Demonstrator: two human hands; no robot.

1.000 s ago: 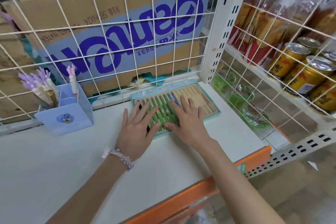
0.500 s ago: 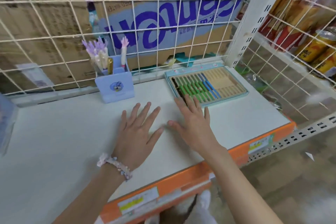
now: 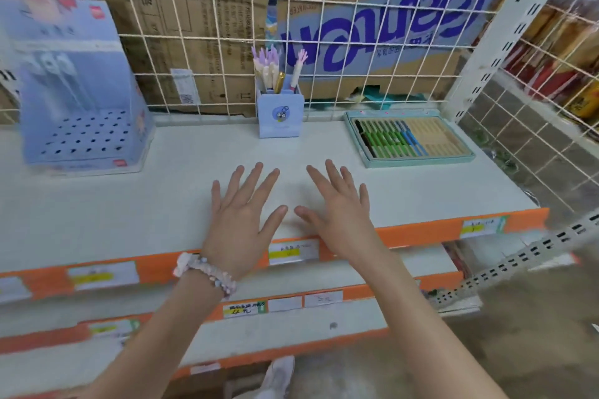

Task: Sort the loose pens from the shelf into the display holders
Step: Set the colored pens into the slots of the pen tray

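A teal tray holder [image 3: 466, 152] lies at the right of the white shelf [image 3: 97, 204], its left slots filled with black, green and blue pens [image 3: 387, 139], its right slots bare. A small blue cup holder [image 3: 280, 115] at the back holds several purple and pink topped pens [image 3: 267, 70]. A tall blue display box [image 3: 74, 87] with rows of holes stands at the left. My left hand [image 3: 241, 217] and my right hand [image 3: 338, 209] hover side by side over the shelf's front middle, fingers spread, holding nothing.
A white wire grid [image 3: 210, 39] backs the shelf, with cardboard boxes [image 3: 372, 26] behind it. A white upright post [image 3: 505, 29] and wire side panel [image 3: 534, 126] close the right end. Orange shelf edges [image 3: 421, 233] with price labels run below, above lower shelves.
Both hands have drawn back from the pen tray toward the shelf's front edge. The view has pulled back and swung left, bringing the tall blue display box and lower shelves into sight.
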